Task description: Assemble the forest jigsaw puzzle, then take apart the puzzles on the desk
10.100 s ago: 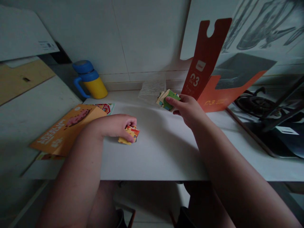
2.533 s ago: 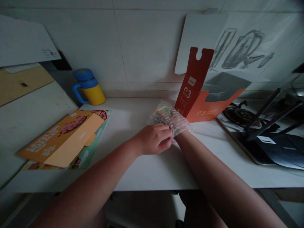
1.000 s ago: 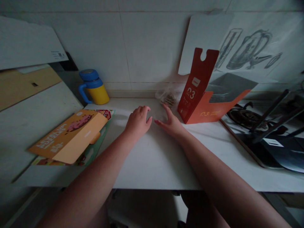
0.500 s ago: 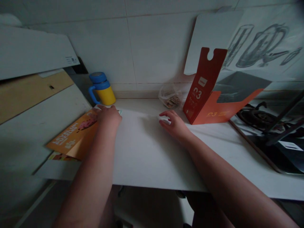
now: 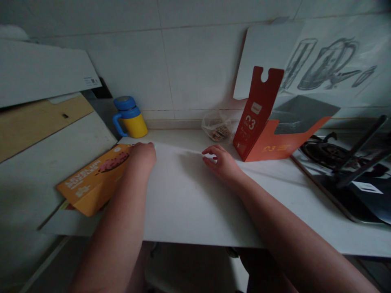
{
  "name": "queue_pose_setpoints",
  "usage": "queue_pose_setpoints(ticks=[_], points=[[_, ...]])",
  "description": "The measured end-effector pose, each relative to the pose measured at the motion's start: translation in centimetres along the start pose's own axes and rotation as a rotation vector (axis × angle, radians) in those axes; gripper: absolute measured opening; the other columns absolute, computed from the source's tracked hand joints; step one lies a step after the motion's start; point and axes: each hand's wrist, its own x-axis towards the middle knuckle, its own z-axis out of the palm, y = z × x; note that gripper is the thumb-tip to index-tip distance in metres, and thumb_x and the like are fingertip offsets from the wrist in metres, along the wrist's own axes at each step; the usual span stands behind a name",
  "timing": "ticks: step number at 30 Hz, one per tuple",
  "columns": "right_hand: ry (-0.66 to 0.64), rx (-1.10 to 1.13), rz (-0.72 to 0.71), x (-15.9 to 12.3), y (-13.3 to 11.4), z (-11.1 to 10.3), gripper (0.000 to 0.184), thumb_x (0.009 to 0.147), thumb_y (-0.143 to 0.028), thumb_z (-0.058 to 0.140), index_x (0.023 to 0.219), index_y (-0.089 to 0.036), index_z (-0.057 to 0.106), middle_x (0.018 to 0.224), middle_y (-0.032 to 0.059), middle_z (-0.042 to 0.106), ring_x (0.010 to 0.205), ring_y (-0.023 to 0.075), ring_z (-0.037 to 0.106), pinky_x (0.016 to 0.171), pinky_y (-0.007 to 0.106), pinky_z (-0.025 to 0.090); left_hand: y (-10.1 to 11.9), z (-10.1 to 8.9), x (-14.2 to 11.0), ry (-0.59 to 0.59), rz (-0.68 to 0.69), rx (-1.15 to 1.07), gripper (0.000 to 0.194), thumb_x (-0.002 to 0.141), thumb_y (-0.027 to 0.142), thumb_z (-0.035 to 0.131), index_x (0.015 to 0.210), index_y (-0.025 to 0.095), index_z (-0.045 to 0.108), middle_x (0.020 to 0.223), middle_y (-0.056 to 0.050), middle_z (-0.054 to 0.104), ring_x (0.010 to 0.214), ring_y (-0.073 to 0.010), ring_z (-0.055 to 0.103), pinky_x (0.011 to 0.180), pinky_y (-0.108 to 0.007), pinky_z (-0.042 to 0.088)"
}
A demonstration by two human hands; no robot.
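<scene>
Orange sleeve: the puzzle-looking sleeve point(image 5: 100, 173) is on the left side of the table point(image 5: 183, 211), lying at a slant. White lettering, plus a pink shape with dark spots.
Sheet: just a sliver of the printed sheet point(image 5: 67, 206) pokes out from under the sleeve's near left corner.
Left hand: the left hand point(image 5: 142, 154) is over the far right end of the sleeve, back of the hand up. Fingers are hidden, so can't tell if it's gripping or just resting there.
Right hand: the right hand point(image 5: 222, 162) is open and loosely curled, with a gap between thumb and fingers, just in front of the bag.
Bag: the clear bag point(image 5: 210, 124) sits at the back by the wall, with a stack of flat pieces point(image 5: 220, 133) in it, too dim to make out.
Red box: the box point(image 5: 258, 118) stands right next to the bag, notched flap up, "03" on the side.
Mug: the blue and yellow mug point(image 5: 136, 124) is upright behind the sleeve.
Far right: a burner point(image 5: 326, 152) with dark bars point(image 5: 360, 144) in front.
Wall: pencil-style drawing point(image 5: 328, 65) of a jug behind the box.
</scene>
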Motion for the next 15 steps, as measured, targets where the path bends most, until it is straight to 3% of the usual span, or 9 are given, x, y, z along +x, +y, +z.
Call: queue_pose_setpoints(ticks=[5, 11, 15], points=[[-0.025, -0.002, 0.007, 0.0, -0.3, 0.0, 0.017, 0.094, -0.028, 0.065, 0.109, -0.024, 0.075, 0.115, 0.0094, 0.066, 0.105, 0.0238, 0.067, 0.091, 0.041, 0.059, 2.0, -0.8, -2.3, -0.005, 0.077, 0.135, 0.046, 0.092, 0.007, 0.041, 0.129, 0.014, 0.067, 0.113, -0.023, 0.074, 0.101, -0.0348, 0.072, 0.086, -0.042, 0.054], [-0.045, -0.014, -0.021, -0.1, -0.3, 0.1, 0.018, 0.095, -0.027, 0.065, 0.11, -0.024, 0.074, 0.115, 0.0089, 0.066, 0.104, 0.0233, 0.067, 0.091, 0.04, 0.059, 3.1, -2.6, -3.5, 0.086, 0.109, 0.07, 0.042, 0.092, 0.005, 0.038, 0.118, 0.017, 0.069, 0.107, -0.018, 0.074, 0.092, -0.0318, 0.071, 0.081, -0.04, 0.052], [-0.047, 0.01, -0.018, -0.1, -0.2, 0.3, 0.023, 0.093, -0.028, 0.067, 0.116, -0.025, 0.07, 0.116, 0.0087, 0.066, 0.101, 0.0226, 0.068, 0.089, 0.041, 0.059, 5.4, -3.6, -4.7, 0.216, 0.35, -0.078, 0.035, 0.089, 0.002, 0.043, 0.103, 0.02, 0.069, 0.105, -0.012, 0.074, 0.091, -0.0268, 0.07, 0.081, -0.036, 0.052]])
